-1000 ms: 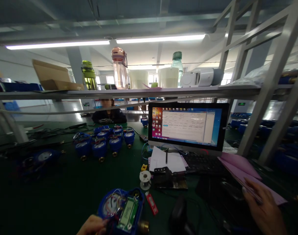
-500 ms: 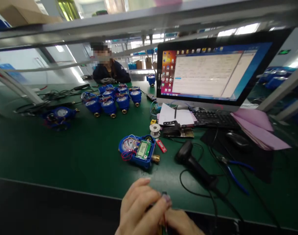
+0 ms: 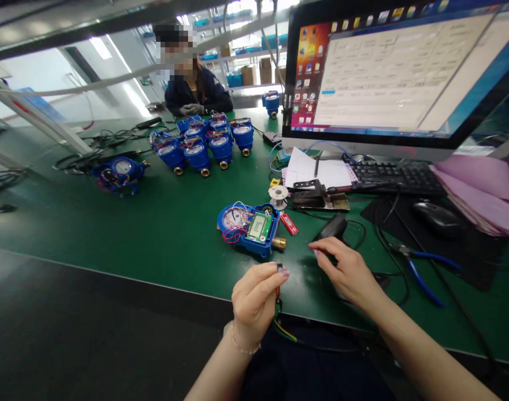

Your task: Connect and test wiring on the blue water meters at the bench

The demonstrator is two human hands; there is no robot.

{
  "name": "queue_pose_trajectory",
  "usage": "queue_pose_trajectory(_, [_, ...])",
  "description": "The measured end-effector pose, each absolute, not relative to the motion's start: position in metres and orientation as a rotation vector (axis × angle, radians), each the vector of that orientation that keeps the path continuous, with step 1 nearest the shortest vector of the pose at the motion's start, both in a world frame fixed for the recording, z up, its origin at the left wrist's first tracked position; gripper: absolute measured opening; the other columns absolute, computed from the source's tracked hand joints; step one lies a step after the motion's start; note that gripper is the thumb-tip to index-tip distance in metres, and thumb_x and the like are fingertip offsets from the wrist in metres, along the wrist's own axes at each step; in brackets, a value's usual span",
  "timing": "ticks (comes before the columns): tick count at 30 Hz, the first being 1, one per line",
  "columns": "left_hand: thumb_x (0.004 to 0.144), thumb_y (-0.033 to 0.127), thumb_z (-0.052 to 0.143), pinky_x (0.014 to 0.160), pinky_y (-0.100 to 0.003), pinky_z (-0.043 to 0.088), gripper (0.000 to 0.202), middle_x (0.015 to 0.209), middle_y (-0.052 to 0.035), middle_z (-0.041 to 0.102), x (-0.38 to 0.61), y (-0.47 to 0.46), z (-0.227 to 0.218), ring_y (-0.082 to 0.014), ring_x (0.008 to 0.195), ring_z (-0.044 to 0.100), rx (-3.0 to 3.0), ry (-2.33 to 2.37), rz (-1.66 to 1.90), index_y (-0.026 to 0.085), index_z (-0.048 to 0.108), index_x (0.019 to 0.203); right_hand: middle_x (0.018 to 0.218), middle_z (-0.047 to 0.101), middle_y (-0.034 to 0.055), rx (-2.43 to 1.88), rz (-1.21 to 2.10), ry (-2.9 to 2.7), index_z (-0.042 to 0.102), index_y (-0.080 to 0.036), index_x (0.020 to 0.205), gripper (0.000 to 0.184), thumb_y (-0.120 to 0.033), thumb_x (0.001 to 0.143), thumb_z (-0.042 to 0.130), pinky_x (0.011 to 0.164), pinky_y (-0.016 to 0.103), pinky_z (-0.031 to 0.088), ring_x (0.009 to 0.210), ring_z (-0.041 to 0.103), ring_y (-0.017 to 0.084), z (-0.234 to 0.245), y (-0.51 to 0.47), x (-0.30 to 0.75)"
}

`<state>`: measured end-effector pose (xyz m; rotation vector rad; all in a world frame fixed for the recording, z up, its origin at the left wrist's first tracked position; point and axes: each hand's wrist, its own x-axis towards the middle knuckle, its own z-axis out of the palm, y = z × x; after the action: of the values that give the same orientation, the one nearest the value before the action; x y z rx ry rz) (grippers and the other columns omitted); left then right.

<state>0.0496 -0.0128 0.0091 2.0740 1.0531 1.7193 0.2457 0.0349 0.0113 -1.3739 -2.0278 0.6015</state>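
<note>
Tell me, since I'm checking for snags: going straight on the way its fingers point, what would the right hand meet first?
Probably the black barcode scanner: the right hand points up-left with fingertips at its head. Contact is unclear.

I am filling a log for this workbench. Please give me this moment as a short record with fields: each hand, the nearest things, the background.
left hand: pinches a small dark part with coloured wires hanging
right hand: on the black scanner
nearest: opened blue meter, red lighter
right side: pliers, mouse, keyboard
background: blue meters, monitor, a seated person
</note>
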Motion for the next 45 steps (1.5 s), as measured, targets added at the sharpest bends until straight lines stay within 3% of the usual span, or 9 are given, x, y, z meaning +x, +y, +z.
queue_pose_trajectory(7, [0.084,0.013,0.058,0.076,-0.022,0.054,0.023,0.095,-0.0008,0.067,0.057,-0.011,0.009,-0.0118,0.083,0.064,1.475,1.113,1.560,0.026,0.065,0.101,0.099,0.060,0.0142,-1.844,0.287,-2.344,0.062,-0.009,0.102,0.026,-0.016,0.090,0.040,0.076,0.031,0.047,0.090,0.060,0.023,0.010,0.112,0.191])
queue_pose_trajectory(11, [0.082,0.014,0.061,0.074,-0.019,0.053,0.013,0.088,0.0004,0.069,0.058,-0.012,0.008,-0.0104,0.078,0.065,1.365,1.222,1.584,0.024,0.068,0.089,0.091,0.062,0.0177,-1.949,0.308,-2.380,0.064,-0.005,0.090,0.024,-0.005,0.084,0.041,0.074,0.033,0.048,0.089,0.062,0.026,0.002,0.129,0.170])
queue_pose_trajectory(16, [0.077,0.017,0.067,0.067,-0.019,0.056,0.007,0.080,-0.0008,0.072,0.061,-0.012,0.011,-0.0121,0.070,0.068,1.091,1.192,1.636,0.018,0.063,0.082,0.101,0.056,0.0248,-1.991,0.320,-2.290,0.059,0.000,0.095,0.027,-0.001,0.082,0.035,0.073,0.034,0.047,0.090,0.061,0.028,0.006,0.124,0.176])
queue_pose_trajectory(19, [0.075,0.018,0.069,0.066,-0.020,0.057,0.013,0.078,-0.0028,0.072,0.061,-0.010,0.011,-0.0147,0.071,0.069,1.012,1.189,1.632,0.016,0.062,0.086,0.104,0.055,0.0186,-1.888,0.353,-2.231,0.051,-0.007,0.106,0.025,-0.013,0.090,0.033,0.075,0.032,0.046,0.089,0.060,0.023,0.017,0.105,0.190])
queue_pose_trajectory(23, [0.074,0.021,0.070,0.066,-0.022,0.057,0.012,0.075,-0.0041,0.072,0.059,-0.008,0.005,-0.0164,0.069,0.069,1.046,1.240,1.611,0.015,0.067,0.084,0.088,0.058,0.0061,-1.288,1.026,-1.959,0.049,-0.015,0.099,0.029,-0.039,0.094,0.032,0.074,0.027,0.046,0.081,0.057,0.015,0.018,0.065,0.204])
queue_pose_trajectory(27, [0.075,0.019,0.069,0.066,-0.019,0.054,0.006,0.076,0.0000,0.071,0.058,-0.007,0.000,-0.0122,0.068,0.066,1.232,1.353,1.603,0.020,0.070,0.081,0.089,0.057,0.0036,-0.928,1.608,-1.503,0.054,-0.016,0.093,0.034,-0.048,0.083,0.055,0.077,0.027,0.044,0.082,0.054,0.013,0.006,0.033,0.204])
queue_pose_trajectory(31, [0.077,0.017,0.067,0.064,-0.019,0.052,0.006,0.075,0.0016,0.070,0.059,-0.007,0.001,-0.0111,0.067,0.064,1.341,1.345,1.629,0.021,0.070,0.081,0.067,0.050,-0.0027,-0.897,1.807,-1.219,0.054,-0.015,0.090,0.039,-0.052,0.078,0.060,0.060,0.020,0.039,0.062,0.046,0.008,-0.002,0.021,0.200])
queue_pose_trajectory(36, [0.077,0.014,0.066,0.067,-0.018,0.052,0.009,0.077,0.0021,0.069,0.062,-0.006,0.003,-0.0102,0.070,0.064,1.397,1.307,1.647,0.022,0.069,0.081,0.044,0.031,-0.0045,-0.920,2.027,-1.005,0.044,-0.015,0.053,0.065,-0.073,0.080,0.031,0.039,0.019,0.017,0.040,0.028,0.005,-0.002,0.019,0.200])
queue_pose_trajectory(45, [0.079,0.010,0.064,0.068,-0.020,0.050,0.011,0.079,0.0013,0.065,0.064,-0.004,0.008,-0.0099,0.073,0.061,1.584,1.262,1.619,0.020,0.067,0.081,0.034,0.025,-0.0050,-0.904,2.223,-0.907,0.036,-0.018,0.040,0.057,-0.059,0.080,0.032,0.032,0.019,0.013,0.030,0.021,0.004,-0.008,0.024,0.201])
